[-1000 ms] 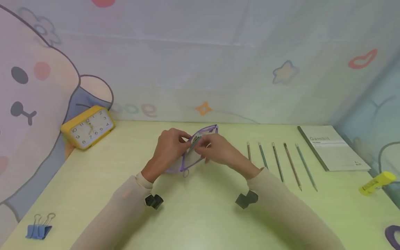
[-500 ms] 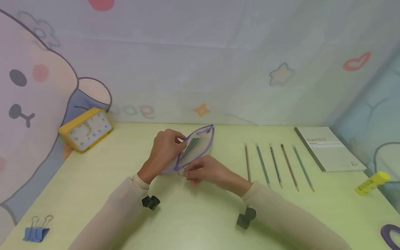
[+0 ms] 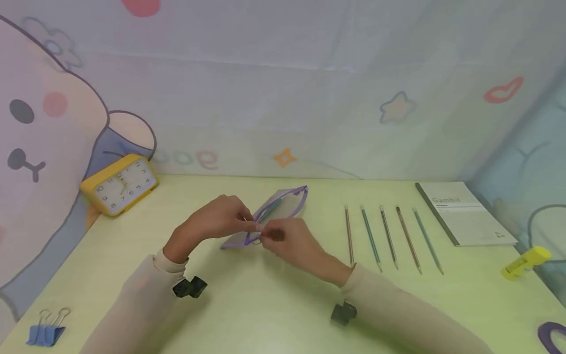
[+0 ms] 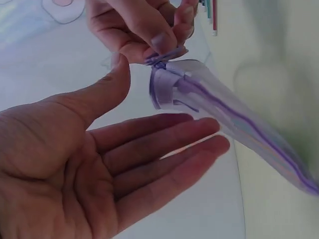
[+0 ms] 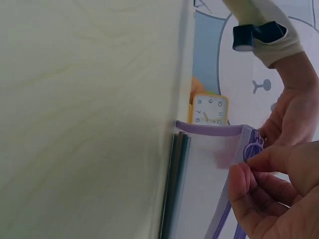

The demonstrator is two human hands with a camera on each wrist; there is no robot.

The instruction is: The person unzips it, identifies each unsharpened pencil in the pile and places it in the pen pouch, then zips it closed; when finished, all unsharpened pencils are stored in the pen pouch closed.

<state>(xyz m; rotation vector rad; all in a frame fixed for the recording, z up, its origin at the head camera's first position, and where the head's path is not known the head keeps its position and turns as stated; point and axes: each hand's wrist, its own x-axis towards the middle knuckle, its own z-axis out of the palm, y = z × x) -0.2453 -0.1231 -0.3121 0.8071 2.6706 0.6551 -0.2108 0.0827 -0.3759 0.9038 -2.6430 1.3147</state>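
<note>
A clear pencil pouch point(image 3: 289, 202) with purple trim lies mid-table, its mouth gaping. Several dark and green pencils point(image 5: 178, 184) show inside it in the right wrist view. My right hand point(image 3: 292, 243) pinches the purple ring-shaped zipper pull point(image 5: 252, 149) at the pouch's near end. Close by, my left hand point(image 3: 218, 216) reaches over that same end. Seen from the left wrist, its fingers point(image 4: 154, 144) are nearly straight, thumb spread away, with nothing held between them. Whether its fingertips touch the pouch is unclear.
Several pencils point(image 3: 389, 238) lie in a row to the right, beside a notebook point(image 3: 466, 214) and a yellow glue stick point(image 3: 526, 262). A yellow clock point(image 3: 121, 184) stands at the back left. A blue binder clip point(image 3: 46, 334) and a purple ring-shaped object point(image 3: 548, 337) sit near the front.
My right hand has moved from the pouch's mouth down to the zipper pull at its near end. My left hand has left the pouch's side and shifted toward that end.
</note>
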